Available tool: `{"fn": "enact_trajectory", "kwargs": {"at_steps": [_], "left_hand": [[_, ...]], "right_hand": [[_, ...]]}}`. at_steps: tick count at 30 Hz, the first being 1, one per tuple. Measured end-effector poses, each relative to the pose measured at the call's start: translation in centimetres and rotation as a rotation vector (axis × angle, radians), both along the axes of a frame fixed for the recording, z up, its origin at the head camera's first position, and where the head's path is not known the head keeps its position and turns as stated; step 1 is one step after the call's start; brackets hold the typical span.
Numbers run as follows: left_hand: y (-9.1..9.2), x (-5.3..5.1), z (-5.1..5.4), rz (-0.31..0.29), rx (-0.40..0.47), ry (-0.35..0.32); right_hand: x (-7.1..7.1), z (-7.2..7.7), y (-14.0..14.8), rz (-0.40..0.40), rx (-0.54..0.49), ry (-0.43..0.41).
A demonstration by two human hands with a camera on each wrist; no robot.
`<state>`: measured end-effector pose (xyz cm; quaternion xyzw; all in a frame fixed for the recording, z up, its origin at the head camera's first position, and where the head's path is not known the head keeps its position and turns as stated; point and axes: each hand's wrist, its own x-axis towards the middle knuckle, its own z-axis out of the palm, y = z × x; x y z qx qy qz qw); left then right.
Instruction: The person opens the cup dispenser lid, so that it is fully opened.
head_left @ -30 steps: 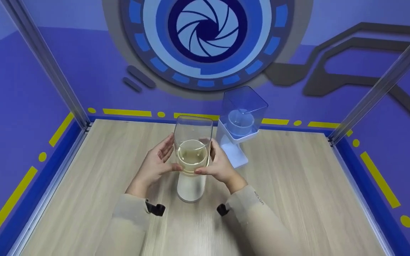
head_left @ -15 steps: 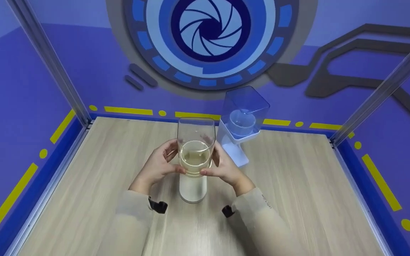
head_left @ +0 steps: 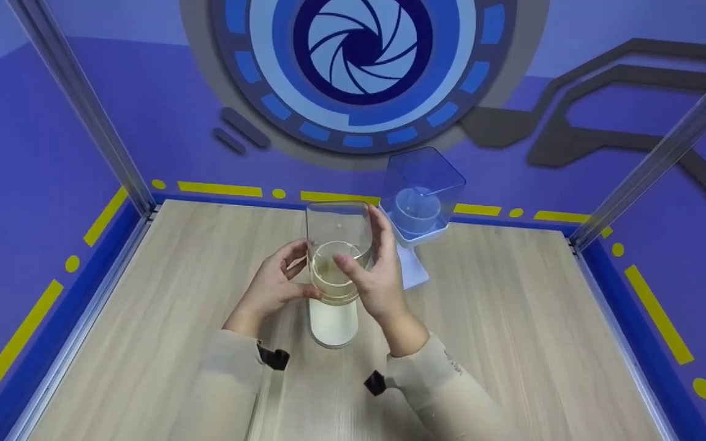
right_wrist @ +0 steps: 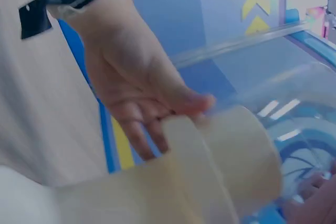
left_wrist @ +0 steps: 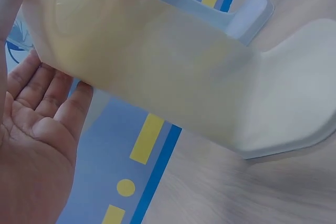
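In the head view, a dispenser with a clear square cover (head_left: 337,222) and a cream stand (head_left: 333,327) stands upright in the middle of the table. My left hand (head_left: 270,285) holds its left side, thumb low at the front and fingers along the wall. The left wrist view shows those fingers (left_wrist: 50,85) against the cream body's edge. On the other side is my right hand (head_left: 382,275), its fingers straight along the cover and its thumb raised across the front. In the blurred right wrist view, that hand (right_wrist: 142,72) is beside the cream ring (right_wrist: 197,166); firm contact is unclear.
A similar blue dispenser (head_left: 417,211) with a clear cover stands close behind, to the right, by the back wall. Blue printed panels and metal posts (head_left: 98,116) enclose the wooden table (head_left: 500,318) at the back and sides.
My right hand has slid up the right side of the dispenser, and its thumb has risen from the lower front. The left hand stays at the left side.
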<state>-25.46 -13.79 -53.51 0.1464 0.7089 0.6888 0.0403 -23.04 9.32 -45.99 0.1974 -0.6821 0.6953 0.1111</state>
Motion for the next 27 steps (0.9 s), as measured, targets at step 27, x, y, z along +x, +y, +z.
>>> {"fn": "enact_trajectory", "kwargs": {"at_steps": [27], "left_hand": [[4.5, 3.7, 0.3, 0.431, -0.264, 0.115]], "right_hand": [[-4.9, -0.8, 1.2, 0.182, -0.146, -0.07]]}}
